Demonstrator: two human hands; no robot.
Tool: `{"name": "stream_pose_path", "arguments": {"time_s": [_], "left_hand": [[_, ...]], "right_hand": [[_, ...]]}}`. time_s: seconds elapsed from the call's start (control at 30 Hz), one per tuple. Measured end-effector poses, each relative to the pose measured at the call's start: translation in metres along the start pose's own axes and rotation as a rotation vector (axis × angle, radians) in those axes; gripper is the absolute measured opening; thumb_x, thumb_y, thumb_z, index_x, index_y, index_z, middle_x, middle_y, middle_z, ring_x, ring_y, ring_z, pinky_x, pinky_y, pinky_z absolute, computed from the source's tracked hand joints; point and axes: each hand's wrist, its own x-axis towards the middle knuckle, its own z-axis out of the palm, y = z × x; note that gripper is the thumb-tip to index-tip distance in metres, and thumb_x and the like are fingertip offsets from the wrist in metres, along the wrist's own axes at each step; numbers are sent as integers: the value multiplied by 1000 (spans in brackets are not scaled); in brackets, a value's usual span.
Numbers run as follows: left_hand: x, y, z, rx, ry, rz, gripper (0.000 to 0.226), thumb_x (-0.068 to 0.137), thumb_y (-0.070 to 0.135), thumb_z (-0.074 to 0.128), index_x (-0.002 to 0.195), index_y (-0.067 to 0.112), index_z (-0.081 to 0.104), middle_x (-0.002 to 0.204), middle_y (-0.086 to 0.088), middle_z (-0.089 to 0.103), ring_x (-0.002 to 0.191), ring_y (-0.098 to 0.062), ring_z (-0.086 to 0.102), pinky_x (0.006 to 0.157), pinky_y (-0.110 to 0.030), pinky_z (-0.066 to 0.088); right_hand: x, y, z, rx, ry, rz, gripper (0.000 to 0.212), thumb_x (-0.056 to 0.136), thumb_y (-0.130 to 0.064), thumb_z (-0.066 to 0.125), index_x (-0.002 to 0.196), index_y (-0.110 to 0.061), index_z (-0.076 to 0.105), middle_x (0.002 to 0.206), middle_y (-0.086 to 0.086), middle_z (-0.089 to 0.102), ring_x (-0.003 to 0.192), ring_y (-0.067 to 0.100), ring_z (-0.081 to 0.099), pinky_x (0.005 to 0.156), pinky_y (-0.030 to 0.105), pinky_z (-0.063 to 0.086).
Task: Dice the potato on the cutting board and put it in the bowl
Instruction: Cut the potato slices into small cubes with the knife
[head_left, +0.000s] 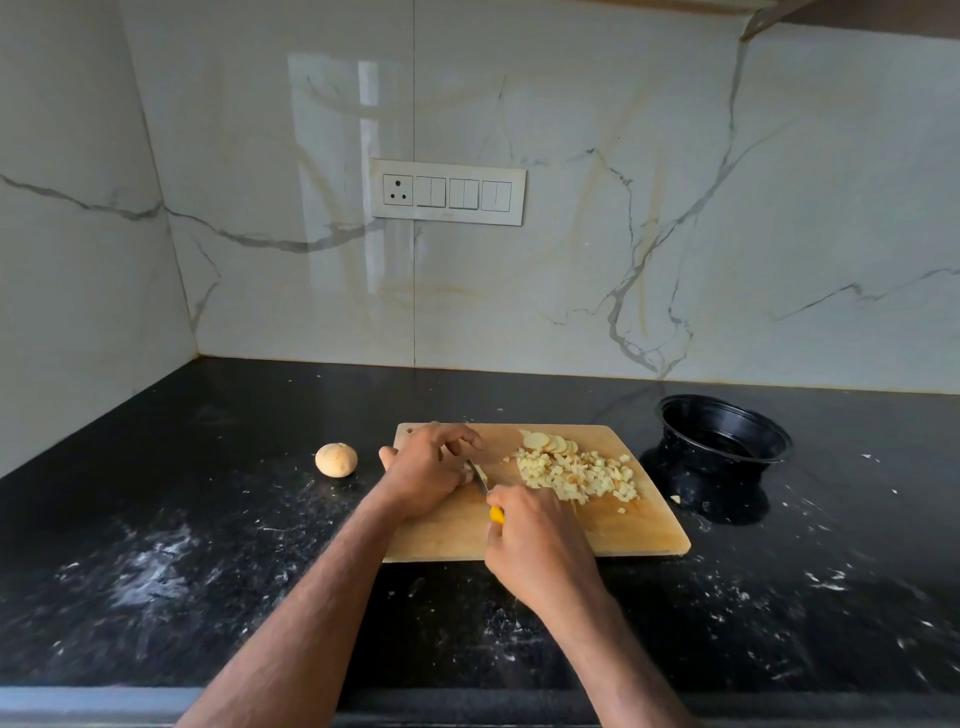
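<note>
Left hand (426, 467) sits curled over the near-left part of the pale wooden cutting board (613, 530), fingers bent down; whatever it pins there is hidden under the knuckles, so I cannot tell what it holds, or whether it holds anything. Right hand (535, 545) is wrapped round the yellow-handled kitchen knife (484, 488); only a sliver of yellow handle and a short stretch of blade show, the rest is buried in the fist. The blade's long axis runs away from the person and slightly left, tip just beside the left fingers. Right of the blade lies the heap of pale diced potato cubes (582, 475); behind it a fanned row of round potato slices (550, 443), overlapping, the row running left to right. The black round plastic bowl (724, 434) stands on the dark speckled stone bench (208, 519) right of the board, apart from it; its inside is too dark to read. A whole unpeeled tan potato (336, 459) rests on the bench left of the board.
</note>
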Motion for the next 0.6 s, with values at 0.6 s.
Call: {"name": "stream_pose_path", "arguments": {"time_s": [0.6], "left_hand": [[1, 1, 2, 190, -125, 49, 46, 95, 12, 61, 79, 54, 66, 114, 14, 50, 120, -13, 35, 104, -51, 24]], "right_hand": [[-8, 13, -6, 30, 2, -55, 29, 92, -18, 65, 120, -25, 70, 102, -10, 74, 82, 8, 67, 70, 19, 57]]}}
